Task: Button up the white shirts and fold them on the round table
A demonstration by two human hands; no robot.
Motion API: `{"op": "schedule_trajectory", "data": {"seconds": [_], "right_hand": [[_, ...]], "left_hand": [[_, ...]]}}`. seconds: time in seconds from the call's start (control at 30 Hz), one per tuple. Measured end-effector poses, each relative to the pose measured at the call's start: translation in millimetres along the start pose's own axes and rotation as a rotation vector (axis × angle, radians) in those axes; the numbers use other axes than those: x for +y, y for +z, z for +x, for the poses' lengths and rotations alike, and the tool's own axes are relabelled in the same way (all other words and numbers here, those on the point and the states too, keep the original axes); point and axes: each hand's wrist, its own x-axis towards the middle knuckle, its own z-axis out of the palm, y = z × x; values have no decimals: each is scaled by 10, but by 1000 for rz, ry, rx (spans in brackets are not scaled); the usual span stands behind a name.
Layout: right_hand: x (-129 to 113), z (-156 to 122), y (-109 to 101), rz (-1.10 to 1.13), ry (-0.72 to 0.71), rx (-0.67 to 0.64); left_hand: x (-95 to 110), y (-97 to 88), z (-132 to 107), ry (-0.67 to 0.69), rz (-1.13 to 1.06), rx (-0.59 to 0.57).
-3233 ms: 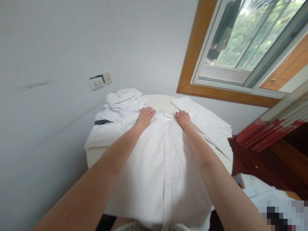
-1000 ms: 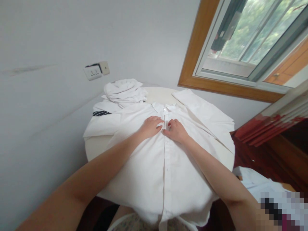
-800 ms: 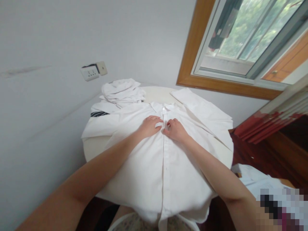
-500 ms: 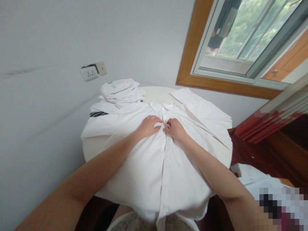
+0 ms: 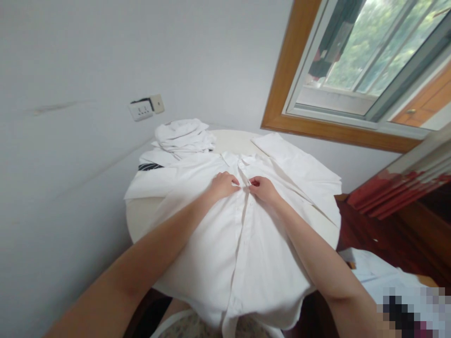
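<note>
A white button-up shirt (image 5: pixel 243 244) lies front up on a round white table (image 5: pixel 136 218), its hem hanging over the near edge. My left hand (image 5: pixel 222 184) and my right hand (image 5: pixel 263 188) meet at the button strip just below the collar. Both hands pinch the strip's fabric, fingers curled, left on the left edge, right on the right edge. The shirt's right sleeve (image 5: pixel 299 164) spreads out toward the window side.
A pile of folded white clothes (image 5: pixel 183 136) sits at the table's far left, above a dark striped piece (image 5: pixel 150 166). A wall socket (image 5: pixel 141 110) is behind. A wood-framed window (image 5: pixel 282 94) and red fabric (image 5: pixel 394 192) lie to the right.
My hands came down from the collar to the button strip on the chest and closed in a pinch on it. The strip has bunched up slightly between them.
</note>
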Motion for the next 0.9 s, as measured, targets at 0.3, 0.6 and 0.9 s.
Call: {"op": "schedule_trajectory", "data": {"seconds": [0.3,0.6,0.9], "right_hand": [[84,17,-54,191,1,-66],[65,101,17,-20,4,20],[-129,-90,28,-169,-41,-8]], "left_hand": [[87,101,-81,62,21,105],[153,69,-119,105,76,94],[3,94,-25,106,-32,71]]}}
